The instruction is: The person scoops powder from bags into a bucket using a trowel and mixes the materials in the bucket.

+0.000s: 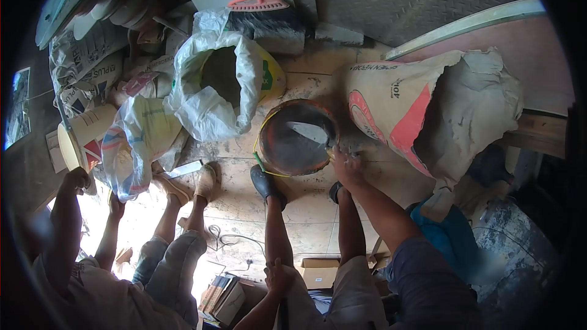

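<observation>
My right hand [348,165] is closed around the handle of a trowel at the right rim of a round bucket [264,140]. The trowel's pale, flat blade [309,131] lies over the dark grey contents inside. A yellow bucket handle with a green grip [258,161] hangs at the left rim. My left hand [279,276] rests on my knee, its fingers slightly bent and apart, holding nothing. Behind the bucket to the left is an open white sack [211,113] with grey material in it. A large open paper sack [397,101] lies tilted to the right.
Another person [110,293] sits at the left, hands near a plastic bag [137,140] and a cylindrical container [92,131]. A red broom [258,3] stands at the back. A cable [229,237] and a cardboard box [318,273] are on the near floor.
</observation>
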Demonstrator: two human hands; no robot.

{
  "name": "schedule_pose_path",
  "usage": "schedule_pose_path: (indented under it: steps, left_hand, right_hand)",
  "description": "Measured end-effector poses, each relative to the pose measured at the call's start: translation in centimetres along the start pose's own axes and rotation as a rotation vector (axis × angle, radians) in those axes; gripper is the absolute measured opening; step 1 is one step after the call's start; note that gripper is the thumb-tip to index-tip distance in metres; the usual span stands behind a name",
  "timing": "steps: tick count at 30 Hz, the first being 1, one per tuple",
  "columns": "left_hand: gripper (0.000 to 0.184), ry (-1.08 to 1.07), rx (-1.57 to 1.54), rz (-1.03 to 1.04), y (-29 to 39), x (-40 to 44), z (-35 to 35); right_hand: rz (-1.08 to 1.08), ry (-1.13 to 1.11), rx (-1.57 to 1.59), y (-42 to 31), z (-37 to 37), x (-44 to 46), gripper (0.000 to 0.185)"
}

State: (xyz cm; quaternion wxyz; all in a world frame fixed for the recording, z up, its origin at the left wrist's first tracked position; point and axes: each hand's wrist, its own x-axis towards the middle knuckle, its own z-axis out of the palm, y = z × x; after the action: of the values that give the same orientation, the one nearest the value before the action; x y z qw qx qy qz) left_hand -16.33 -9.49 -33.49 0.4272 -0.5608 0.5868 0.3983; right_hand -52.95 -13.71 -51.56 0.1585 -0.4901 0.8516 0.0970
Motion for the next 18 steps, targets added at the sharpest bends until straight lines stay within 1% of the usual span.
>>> schedule_pose_path:
  steps: [1, 2, 3, 5, 7, 9, 10, 11, 13, 14, 15, 16, 18]
  left_hand:
    - [0.070, 0.010, 0.001, -0.010, 0.1, 0.2, 0.1]
    - [0.071, 0.016, 0.005, -0.022, 0.2, 0.0, 0.2]
    - [0.071, 0.016, 0.011, -0.007, 0.2, -0.3, -0.1]
    - [0.073, -0.007, -0.032, 0.001, 0.6, -0.5, -1.0]
    - [0.074, 0.021, 0.016, 0.064, 0.1, -0.6, -0.9]
    - [0.072, 0.102, 0.071, 0.133, 0.0, -0.6, -0.9]
    - [0.070, 0.156, 0.069, 0.171, 0.4, -1.1, -1.2]
    - [0.070, 0.162, 0.084, 0.196, 0.5, -1.5, -1.9]
    - [0.068, 0.122, 0.199, 0.181, 1.7, -1.8, -3.8]
    - [0.068, 0.132, 0.231, 0.208, 2.1, -1.9, -4.3]
    - [0.068, 0.136, 0.245, 0.221, 2.4, -2.0, -4.6]
    - [0.068, 0.127, 0.255, 0.217, 2.8, -1.7, -5.0]
    - [0.068, 0.120, 0.278, 0.216, 3.1, -1.6, -5.2]
  right_hand:
    - [0.005, -0.050, 0.040, -0.2, -2.3, 0.1, 0.041]
    - [-0.014, -0.015, 0.120, -0.4, -5.1, -0.3, 0.043]
    - [-0.001, -0.009, 0.114, -0.5, -6.8, -1.2, 0.043]
    - [0.034, -0.009, 0.402, 0.2, -10.1, -3.2, 0.043]
    - [0.073, -0.108, 0.562, 1.7, -17.0, -5.1, 0.042]
    - [0.111, -0.138, 0.647, 4.2, -24.1, -7.8, 0.044]
    - [0.110, -0.127, 0.645, 5.7, -26.8, -9.3, 0.044]
    - [0.108, -0.116, 0.645, 7.7, -29.5, -10.9, 0.044]
    - [0.262, -0.186, 0.645, 13.6, -36.2, -14.2, 0.051]
    - [0.325, -0.220, 0.555, 15.3, -38.2, -14.5, 0.052]
    - [0.383, -0.256, 0.467, 17.1, -39.4, -14.4, 0.053]
    - [0.392, -0.210, 0.397, 19.0, -38.9, -14.2, 0.051]
    - [0.391, -0.192, 0.234, 21.7, -37.8, -11.9, 0.047]
